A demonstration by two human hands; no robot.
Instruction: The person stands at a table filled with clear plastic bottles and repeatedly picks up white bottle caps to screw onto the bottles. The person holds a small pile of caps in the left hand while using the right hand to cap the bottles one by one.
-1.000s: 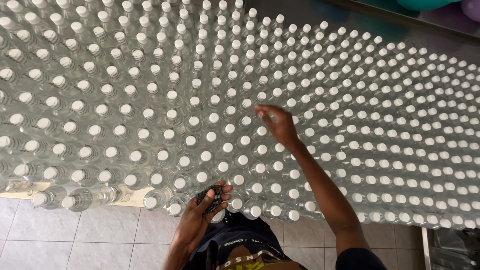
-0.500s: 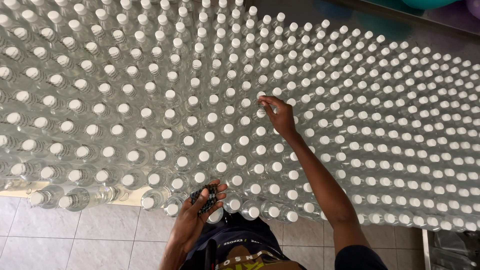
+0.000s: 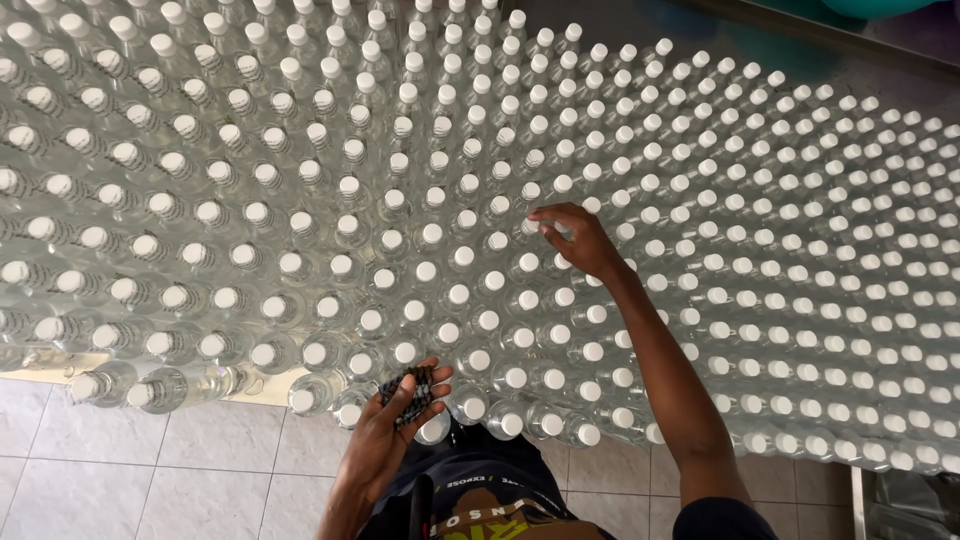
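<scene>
big field of clear capped bottles [image 3: 300,210] packed cap to cap, running away from my fingers on every side, standing on a table whose pale edge [image 3: 40,375] shows low left over the tiled floor [image 3: 150,470]. my right hand [image 3: 578,238] is stretched out over the middle rows, fingers half curled with the tips pinching at one white cap [image 3: 530,226], clasping it, i'd say, though the thumb side is partly hidden. the caps just beside my fingertips touch or nearly touch, so i should come straight down on this one and keep the other fingers lifted, or i'll knock the bottles beside it. my left hand [image 3: 400,420] is back near my body at the near edge of the bottles, cupped and clenched loosely round a small dark bundle [image 3: 412,390]; i can't tell what it's made of. the front-row bottles sit just past those fingers, a couple leaning outward at the edge, so i judge it best to keep that hand still and low, clear of them, while the right does the fine work.
</scene>
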